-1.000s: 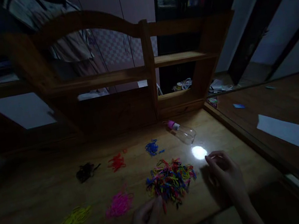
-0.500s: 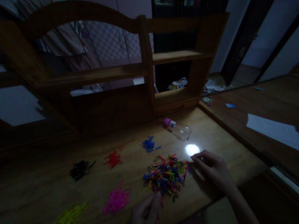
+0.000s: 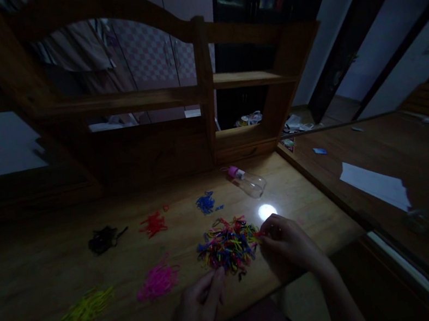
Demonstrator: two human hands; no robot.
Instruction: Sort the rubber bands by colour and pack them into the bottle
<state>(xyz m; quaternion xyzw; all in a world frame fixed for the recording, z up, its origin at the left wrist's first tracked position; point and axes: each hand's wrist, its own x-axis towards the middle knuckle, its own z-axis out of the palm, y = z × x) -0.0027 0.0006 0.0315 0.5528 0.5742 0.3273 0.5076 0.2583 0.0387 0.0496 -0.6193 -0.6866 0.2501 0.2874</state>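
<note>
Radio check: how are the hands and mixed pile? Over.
Multicolored band pile: left hand at near edge, right hand at right edge. Grips unclear. Transparent bottle beyond, out of the way.

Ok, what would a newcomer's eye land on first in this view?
Probably the bright spot on the table, just in front of the bottle lying there. Next, the mixed pile, with the left hand at its near edge and the right hand at its right. Then the single-colour heaps: yellow heap and pink heap to its left, black heap, red heap and blue heap farther back.
</note>
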